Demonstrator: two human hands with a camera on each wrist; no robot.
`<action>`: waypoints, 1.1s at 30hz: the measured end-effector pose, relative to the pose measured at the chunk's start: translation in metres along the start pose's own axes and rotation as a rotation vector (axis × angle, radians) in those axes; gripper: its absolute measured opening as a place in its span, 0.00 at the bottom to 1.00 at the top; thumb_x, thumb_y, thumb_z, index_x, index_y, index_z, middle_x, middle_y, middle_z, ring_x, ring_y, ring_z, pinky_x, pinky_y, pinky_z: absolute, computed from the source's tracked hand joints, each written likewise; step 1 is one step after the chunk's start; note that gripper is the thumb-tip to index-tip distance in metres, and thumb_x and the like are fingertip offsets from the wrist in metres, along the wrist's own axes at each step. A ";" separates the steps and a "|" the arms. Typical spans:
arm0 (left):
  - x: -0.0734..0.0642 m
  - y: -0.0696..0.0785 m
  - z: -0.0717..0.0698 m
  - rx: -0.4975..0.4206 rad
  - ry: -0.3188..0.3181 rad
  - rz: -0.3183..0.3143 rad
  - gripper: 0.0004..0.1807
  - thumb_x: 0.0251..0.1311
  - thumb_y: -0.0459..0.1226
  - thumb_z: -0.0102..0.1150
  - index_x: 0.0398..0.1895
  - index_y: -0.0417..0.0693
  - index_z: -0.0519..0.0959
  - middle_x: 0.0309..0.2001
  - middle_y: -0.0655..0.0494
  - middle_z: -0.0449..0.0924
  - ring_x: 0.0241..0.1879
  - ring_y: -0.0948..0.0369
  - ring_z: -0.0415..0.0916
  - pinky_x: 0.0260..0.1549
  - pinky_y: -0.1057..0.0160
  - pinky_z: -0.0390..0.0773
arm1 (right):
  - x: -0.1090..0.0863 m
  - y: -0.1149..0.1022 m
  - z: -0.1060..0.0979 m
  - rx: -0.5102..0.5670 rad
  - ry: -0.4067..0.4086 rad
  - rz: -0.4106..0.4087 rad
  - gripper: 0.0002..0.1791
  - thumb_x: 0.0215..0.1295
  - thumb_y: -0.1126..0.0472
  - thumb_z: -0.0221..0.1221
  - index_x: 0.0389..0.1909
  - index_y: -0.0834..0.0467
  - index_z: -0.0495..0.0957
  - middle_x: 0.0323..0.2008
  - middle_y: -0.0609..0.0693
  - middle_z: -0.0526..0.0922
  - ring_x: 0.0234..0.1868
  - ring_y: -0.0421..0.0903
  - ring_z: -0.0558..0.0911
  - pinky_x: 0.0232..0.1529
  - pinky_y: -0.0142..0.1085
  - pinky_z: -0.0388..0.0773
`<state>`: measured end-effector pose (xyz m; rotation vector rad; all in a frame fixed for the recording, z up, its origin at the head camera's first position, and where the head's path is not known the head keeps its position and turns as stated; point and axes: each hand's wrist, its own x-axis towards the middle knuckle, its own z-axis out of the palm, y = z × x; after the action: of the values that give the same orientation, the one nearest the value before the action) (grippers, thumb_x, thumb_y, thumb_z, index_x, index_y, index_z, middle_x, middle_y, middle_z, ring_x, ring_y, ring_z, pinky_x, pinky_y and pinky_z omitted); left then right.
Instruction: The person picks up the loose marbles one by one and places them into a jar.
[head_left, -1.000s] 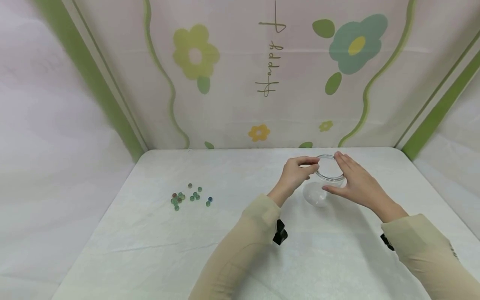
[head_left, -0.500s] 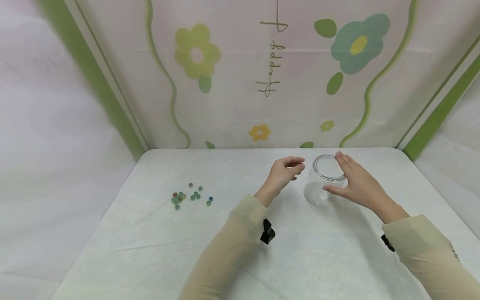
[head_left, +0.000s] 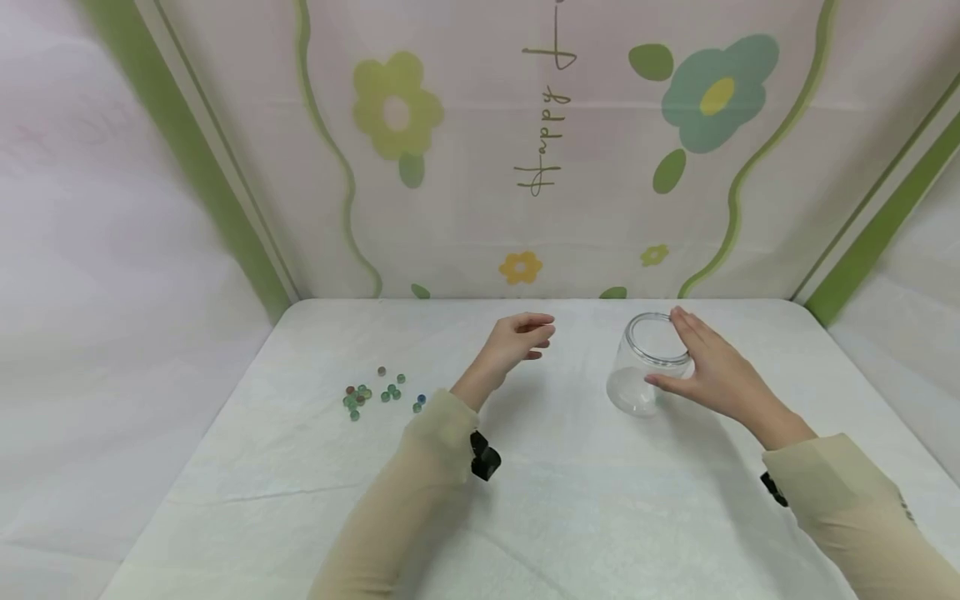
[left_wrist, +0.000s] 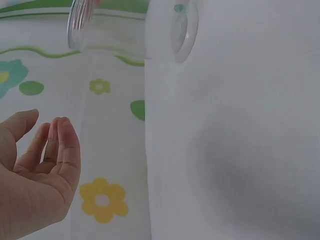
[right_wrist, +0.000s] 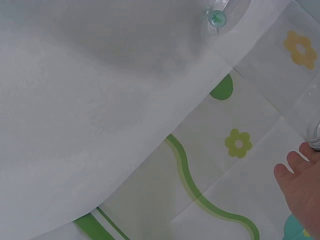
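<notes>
Your left fingers (left_wrist: pixel 67 145) are loosely bent, the thumb standing apart from their tips, and you have nothing visible between them. Your left hand (head_left: pixel 512 343) hangs over the counter (head_left: pixel 555 508), between the jar and the loose marbles and touching neither. Your right hand (head_left: pixel 716 367) holds the jar (head_left: pixel 628 371) from its right side: your fingertips lie along the rim (head_left: pixel 660 361), and your thumb reaches across the front below it.

The jar is clear and stands upright on the right half of the counter, mouth up. At its bottom you have one green marble (right_wrist: pixel 217 19), plain in your right wrist view and faint from above.

Past your left hand, the loose marbles (head_left: pixel 351 402) lie on the left half of the counter, mostly green with a few reddish brown ones, some touching. A blue marble (head_left: pixel 422 399) sits right beside a green one, nearest your left cuff. Your sleeves (head_left: pixel 420 467) are beige, with a black piece (head_left: pixel 486 460) showing under each cuff.

Behind the counter rises a pale cloth (head_left: pixel 465 183) printed with flowers (head_left: pixel 521 267), green leaves, wavy green lines and sideways lettering (head_left: pixel 540 150).
</notes>
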<state>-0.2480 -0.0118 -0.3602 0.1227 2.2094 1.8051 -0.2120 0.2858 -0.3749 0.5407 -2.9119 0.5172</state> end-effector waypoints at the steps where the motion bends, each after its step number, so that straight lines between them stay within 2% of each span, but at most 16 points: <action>1: -0.001 -0.001 -0.006 0.002 0.003 -0.007 0.19 0.67 0.42 0.55 0.58 0.48 0.76 0.54 0.49 0.78 0.53 0.54 0.78 0.52 0.61 0.82 | 0.000 0.000 0.000 0.002 -0.002 0.000 0.59 0.54 0.39 0.66 0.72 0.70 0.46 0.72 0.71 0.52 0.71 0.68 0.54 0.67 0.64 0.57; 13: -0.016 -0.011 -0.078 -0.009 0.096 -0.083 0.21 0.68 0.41 0.54 0.62 0.46 0.72 0.61 0.48 0.74 0.60 0.51 0.74 0.60 0.57 0.77 | 0.002 -0.002 -0.005 -0.032 -0.026 0.009 0.60 0.52 0.38 0.66 0.72 0.71 0.47 0.72 0.70 0.51 0.72 0.66 0.53 0.68 0.63 0.56; 19: -0.026 -0.021 -0.117 -0.013 0.150 -0.104 0.24 0.70 0.41 0.49 0.66 0.42 0.67 0.65 0.44 0.69 0.64 0.48 0.69 0.63 0.57 0.74 | 0.002 -0.002 -0.005 -0.026 -0.012 -0.019 0.60 0.52 0.39 0.66 0.72 0.71 0.48 0.72 0.70 0.51 0.73 0.65 0.52 0.69 0.62 0.56; 26: -0.041 -0.044 -0.155 0.081 0.209 -0.168 0.26 0.72 0.41 0.46 0.69 0.40 0.62 0.68 0.41 0.65 0.66 0.47 0.67 0.65 0.55 0.72 | 0.002 -0.003 -0.004 -0.035 -0.015 -0.050 0.60 0.51 0.39 0.67 0.72 0.71 0.48 0.72 0.70 0.51 0.73 0.65 0.53 0.69 0.62 0.56; 33: -0.057 -0.063 -0.181 0.163 0.253 -0.221 0.27 0.73 0.40 0.41 0.70 0.35 0.59 0.69 0.36 0.61 0.66 0.45 0.66 0.68 0.54 0.69 | 0.003 -0.004 -0.004 -0.011 -0.028 -0.048 0.60 0.52 0.40 0.67 0.72 0.72 0.47 0.73 0.70 0.49 0.74 0.64 0.51 0.70 0.61 0.55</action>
<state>-0.2356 -0.2109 -0.3803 -0.3215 2.4284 1.5944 -0.2130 0.2830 -0.3692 0.6194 -2.9181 0.4911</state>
